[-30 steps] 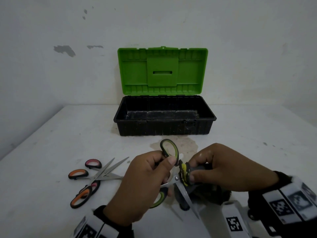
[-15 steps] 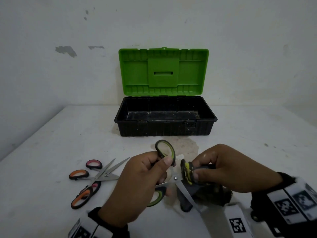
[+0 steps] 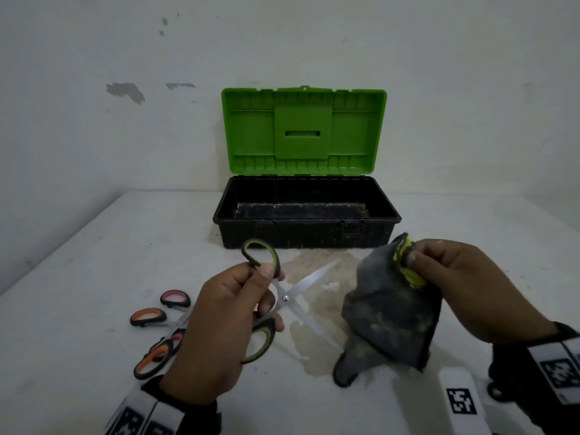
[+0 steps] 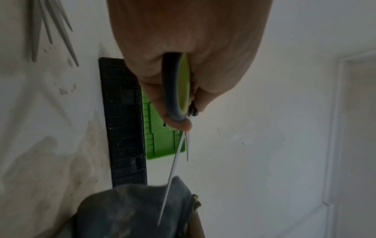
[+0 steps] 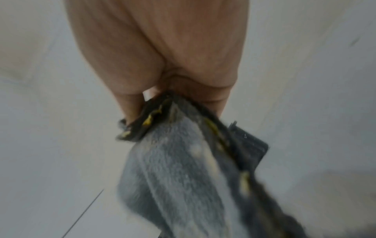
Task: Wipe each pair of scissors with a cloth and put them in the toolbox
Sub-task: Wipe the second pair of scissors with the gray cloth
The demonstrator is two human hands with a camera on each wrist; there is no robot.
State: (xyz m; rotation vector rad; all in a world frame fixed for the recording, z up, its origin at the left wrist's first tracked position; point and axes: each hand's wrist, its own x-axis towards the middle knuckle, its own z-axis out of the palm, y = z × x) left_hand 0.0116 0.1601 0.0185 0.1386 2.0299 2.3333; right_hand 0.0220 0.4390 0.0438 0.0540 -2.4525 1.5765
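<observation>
- Left of the head view: two pairs of orange scissors (image 3: 150, 337) lie crossed on the table (image 3: 78, 262), untouched and still to be wiped.
- Lower centre: the left hand (image 3: 219, 324) grips the green scissors (image 3: 284, 298) by both handles. Their blades now stand spread and bare; half a second ago the cloth was pressed against them.
- Right: the right hand (image 3: 464, 287) pinches the cloth (image 3: 389, 312) by its yellow-stitched edge. It has lifted the cloth off the blades, so it now hangs beside them. The left wrist view shows one blade tip against the hanging cloth; whether they touch I cannot tell.
- Top centre: the toolbox (image 3: 306, 215) stands with its lid up, and no scissors show inside.
- Judgement: the wipe of this pair looks finished or between strokes. Placing it in the toolbox would come next.
- Count: three pairs of scissors, one cloth, one toolbox.
</observation>
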